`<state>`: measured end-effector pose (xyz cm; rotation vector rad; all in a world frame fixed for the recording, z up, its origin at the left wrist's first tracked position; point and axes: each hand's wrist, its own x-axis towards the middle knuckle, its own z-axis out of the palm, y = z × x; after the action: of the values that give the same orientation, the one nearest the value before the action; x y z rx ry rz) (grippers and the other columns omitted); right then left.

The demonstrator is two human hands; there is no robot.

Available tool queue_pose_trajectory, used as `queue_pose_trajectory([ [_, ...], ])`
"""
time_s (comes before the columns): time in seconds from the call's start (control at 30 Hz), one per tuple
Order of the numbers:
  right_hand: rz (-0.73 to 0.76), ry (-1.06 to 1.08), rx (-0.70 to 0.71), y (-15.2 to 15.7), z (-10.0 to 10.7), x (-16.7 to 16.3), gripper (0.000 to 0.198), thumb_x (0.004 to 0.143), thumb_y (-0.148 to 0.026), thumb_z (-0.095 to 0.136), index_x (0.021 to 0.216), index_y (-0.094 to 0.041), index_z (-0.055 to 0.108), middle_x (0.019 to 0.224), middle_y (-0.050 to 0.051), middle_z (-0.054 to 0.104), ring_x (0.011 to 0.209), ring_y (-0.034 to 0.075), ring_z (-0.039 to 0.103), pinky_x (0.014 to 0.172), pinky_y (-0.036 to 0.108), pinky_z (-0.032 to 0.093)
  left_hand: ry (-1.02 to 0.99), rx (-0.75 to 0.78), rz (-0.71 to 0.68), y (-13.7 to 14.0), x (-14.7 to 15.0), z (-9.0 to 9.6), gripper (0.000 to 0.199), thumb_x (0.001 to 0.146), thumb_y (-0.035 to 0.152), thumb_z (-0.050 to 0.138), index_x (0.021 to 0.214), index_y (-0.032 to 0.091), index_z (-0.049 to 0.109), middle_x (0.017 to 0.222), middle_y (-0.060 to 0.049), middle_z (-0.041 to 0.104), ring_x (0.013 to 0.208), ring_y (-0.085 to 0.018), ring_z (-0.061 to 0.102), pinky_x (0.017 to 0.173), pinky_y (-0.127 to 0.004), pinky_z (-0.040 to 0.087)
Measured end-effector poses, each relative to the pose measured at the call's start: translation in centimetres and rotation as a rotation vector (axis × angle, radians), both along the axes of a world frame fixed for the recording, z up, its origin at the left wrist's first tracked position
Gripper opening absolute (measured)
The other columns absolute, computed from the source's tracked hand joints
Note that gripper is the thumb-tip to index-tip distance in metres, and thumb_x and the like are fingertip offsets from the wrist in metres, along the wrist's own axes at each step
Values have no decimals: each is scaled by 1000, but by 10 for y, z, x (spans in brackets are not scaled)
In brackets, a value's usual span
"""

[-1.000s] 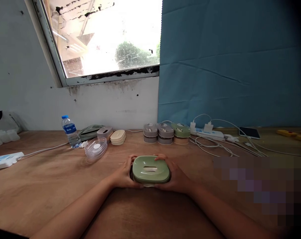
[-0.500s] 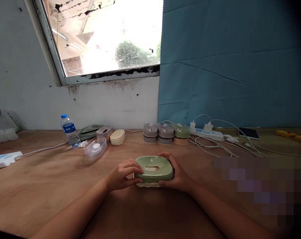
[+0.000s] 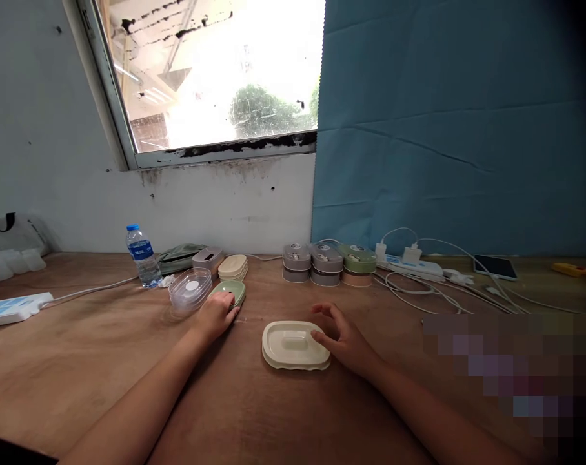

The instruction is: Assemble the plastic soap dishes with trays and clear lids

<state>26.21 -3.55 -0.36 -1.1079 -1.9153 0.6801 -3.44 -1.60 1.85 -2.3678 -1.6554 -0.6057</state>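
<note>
Head view: your tabletop (image 3: 215, 407), with places given from the cream oval piece (image 3: 295, 342).
Cream oval piece: lies flat on the tabletop, directly in front of you.
Right hand (image 3: 345, 339): thumb and fingers well parted at the piece's right edge; you cannot tell whether the thumb touches.
Green oval piece (image 3: 237, 292): beyond and left of the cream piece, beside the clear containers (image 3: 190, 290).
Left hand (image 3: 215, 315): fingers over the green piece; you cannot tell whether they pinch or merely rest.
Handling: both appear light, stiff, smooth plastic, probably slippery, hardly fragile.
Hold: you best grasp opposite rims, not the slick top.
</note>
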Motion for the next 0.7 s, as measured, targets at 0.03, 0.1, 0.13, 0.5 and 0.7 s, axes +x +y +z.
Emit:
queue_pose_trajectory([
  [0.03,16,-35,4,-1,2,-1,34,72,-29,54,103,-21,43,109,6,50,105,23,47,91,39,37,-1,-6,19,1,-2,0,12,79,27,47,74,17,50,79,-6,57,75,-19,52,67,-28,40],
  [0.1,40,-85,6,-4,5,-2,33,72,-27,54,102,-21,45,106,6,52,98,23,50,86,38,40,-8,-20,45,2,-4,-1,10,78,25,47,74,17,50,80,-6,57,76,-19,52,67,-28,39],
  [0.13,52,-101,11,-5,6,-2,32,71,-27,54,102,-20,46,104,6,53,96,22,51,84,37,41,-13,-30,54,2,-4,-1,9,77,25,47,74,17,50,80,-6,57,76,-18,52,67,-27,39],
  [0.5,233,-177,94,-10,11,-3,25,71,-22,55,96,-22,52,103,6,51,97,23,49,85,35,40,-77,-23,70,11,-14,-9,8,76,23,49,76,16,52,79,-6,58,76,-19,53,68,-29,40],
  [0.7,309,-222,5,-13,12,3,49,63,-31,66,109,-24,49,118,7,44,110,26,43,95,38,34,-95,125,33,7,-4,-9,22,76,27,52,94,14,53,94,-10,55,89,-23,50,80,-37,40],
])
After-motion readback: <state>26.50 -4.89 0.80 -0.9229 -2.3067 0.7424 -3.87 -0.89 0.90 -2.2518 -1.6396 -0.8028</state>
